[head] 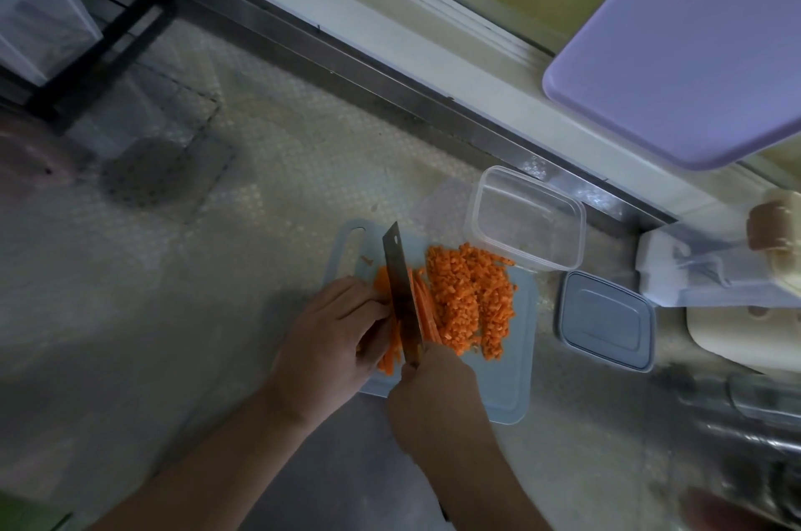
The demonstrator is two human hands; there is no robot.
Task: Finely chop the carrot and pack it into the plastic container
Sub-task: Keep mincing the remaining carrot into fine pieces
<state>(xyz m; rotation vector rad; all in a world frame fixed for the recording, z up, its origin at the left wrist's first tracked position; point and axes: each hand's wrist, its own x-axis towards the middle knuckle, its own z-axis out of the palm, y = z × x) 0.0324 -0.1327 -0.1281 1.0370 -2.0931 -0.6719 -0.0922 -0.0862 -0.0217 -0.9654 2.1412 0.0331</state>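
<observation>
Two hands work: left hand (333,335) clasps carrot strips (390,346), right hand (433,392) seemingly grips knife (403,296).

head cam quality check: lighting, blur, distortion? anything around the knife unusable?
Head view: dim, flat light, no hard glare; wide-angle bending curves the counter edge; corners smear, worst at lower right. Centre is sharp enough: knife, diced carrot and carrot strips read clearly on the cutting board. Left hand and right hand slightly soft. Clear container low-contrast but its rim is legible.
</observation>
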